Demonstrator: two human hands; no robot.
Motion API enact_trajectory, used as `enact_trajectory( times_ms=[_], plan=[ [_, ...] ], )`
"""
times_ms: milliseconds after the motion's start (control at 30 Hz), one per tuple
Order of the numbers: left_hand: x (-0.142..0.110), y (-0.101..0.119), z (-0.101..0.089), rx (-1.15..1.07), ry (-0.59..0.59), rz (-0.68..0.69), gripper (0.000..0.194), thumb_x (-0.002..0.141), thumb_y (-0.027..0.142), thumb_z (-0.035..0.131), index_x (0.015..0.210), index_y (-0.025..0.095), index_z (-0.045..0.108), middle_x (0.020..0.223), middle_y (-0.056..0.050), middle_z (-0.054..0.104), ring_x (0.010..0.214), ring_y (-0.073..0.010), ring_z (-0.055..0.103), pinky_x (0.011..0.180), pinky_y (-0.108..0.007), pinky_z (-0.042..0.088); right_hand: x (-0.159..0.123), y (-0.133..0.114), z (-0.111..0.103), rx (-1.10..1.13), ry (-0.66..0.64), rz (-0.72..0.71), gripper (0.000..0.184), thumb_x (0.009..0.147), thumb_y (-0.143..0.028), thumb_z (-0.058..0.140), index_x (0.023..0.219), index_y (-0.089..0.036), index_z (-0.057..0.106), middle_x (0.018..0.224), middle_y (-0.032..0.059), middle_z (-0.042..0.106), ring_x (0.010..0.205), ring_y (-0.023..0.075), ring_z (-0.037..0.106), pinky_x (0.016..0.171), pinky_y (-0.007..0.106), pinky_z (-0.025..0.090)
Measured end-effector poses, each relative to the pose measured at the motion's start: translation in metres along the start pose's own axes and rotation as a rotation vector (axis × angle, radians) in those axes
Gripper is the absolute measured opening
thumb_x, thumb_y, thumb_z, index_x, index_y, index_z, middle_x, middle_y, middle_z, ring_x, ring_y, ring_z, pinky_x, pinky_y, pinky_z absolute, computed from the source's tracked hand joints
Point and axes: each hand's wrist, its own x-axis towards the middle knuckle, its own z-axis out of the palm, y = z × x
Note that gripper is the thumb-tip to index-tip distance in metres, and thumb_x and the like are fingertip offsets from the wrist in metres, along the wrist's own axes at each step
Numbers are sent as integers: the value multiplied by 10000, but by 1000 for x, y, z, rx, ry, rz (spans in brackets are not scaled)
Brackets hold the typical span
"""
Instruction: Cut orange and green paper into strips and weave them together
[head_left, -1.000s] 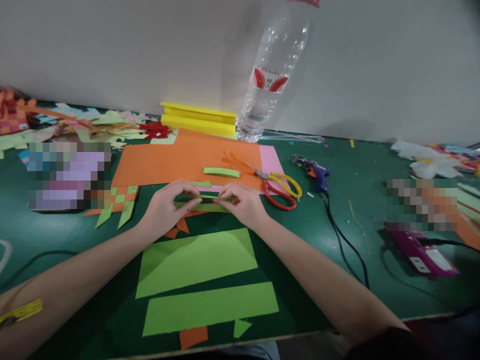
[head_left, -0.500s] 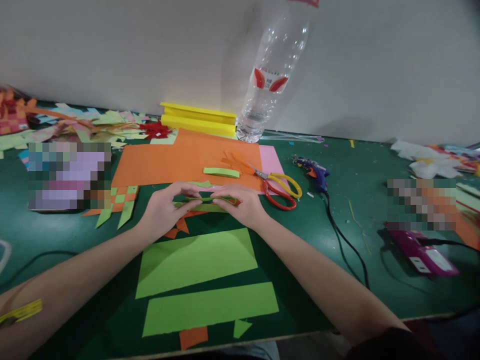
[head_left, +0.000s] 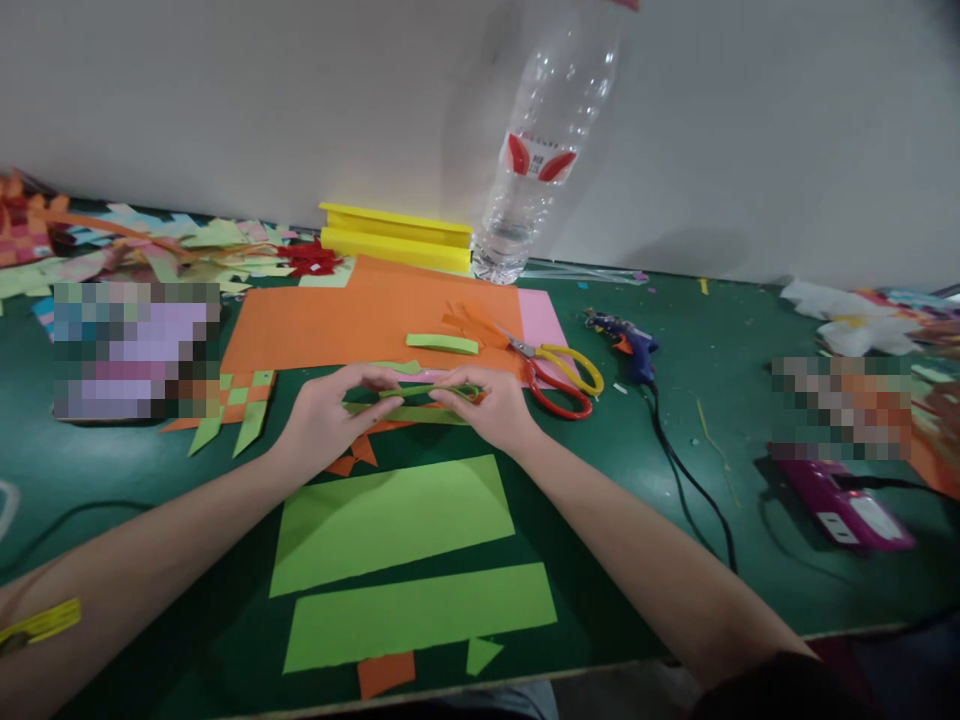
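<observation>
A narrow green paper strip (head_left: 420, 391) is pinched between my two hands, a little above the table. My left hand (head_left: 334, 405) grips its left part between thumb and fingers. Thumb and fingers of my right hand (head_left: 491, 405) close on the other end, which looks folded or curled. Below the hands lie another green strip (head_left: 427, 414) and orange paper scraps (head_left: 356, 457). Closer to me are two flat green paper pieces, a wide one (head_left: 397, 520) and a narrower one (head_left: 420, 615). A short green strip (head_left: 442, 344) rests on the orange sheet (head_left: 300, 325) beyond.
Scissors (head_left: 559, 375) with red and yellow handles lie right of my hands, beside a blue glue gun (head_left: 634, 350) with a black cord. A plastic bottle (head_left: 536, 160) stands against the wall. Paper scraps (head_left: 172, 245) heap at back left; a magenta device (head_left: 847, 505) lies right.
The strip between my hands has tilted, its right end now slightly higher. My right fingers have shifted a little along it. Both arms stay nearly in place.
</observation>
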Motion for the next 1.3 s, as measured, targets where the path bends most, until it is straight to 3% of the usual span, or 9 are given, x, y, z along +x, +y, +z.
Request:
enact_trajectory(
  times_ms=[500, 1300],
  plan=[
    [1, 3, -1, -58, -17, 2, 182, 840, 402, 618, 852, 271, 744, 924, -5, 755, 920, -228, 705, 857, -332, 568, -1, 1, 1, -44, 14, -18, 122, 792, -334, 698, 762, -215, 688, 849, 31, 748, 817, 191, 706, 767, 316, 549],
    [1, -2, 0, -21, -4, 39, 177, 858, 375, 614, 864, 257, 746, 874, 3, 754, 822, -184, 708, 763, -260, 575, -1, -1, 1, -68, 0, -39, 154, 796, -339, 691, 722, -207, 662, 812, 30, 735, 789, 180, 698, 734, 299, 540]
  ],
)
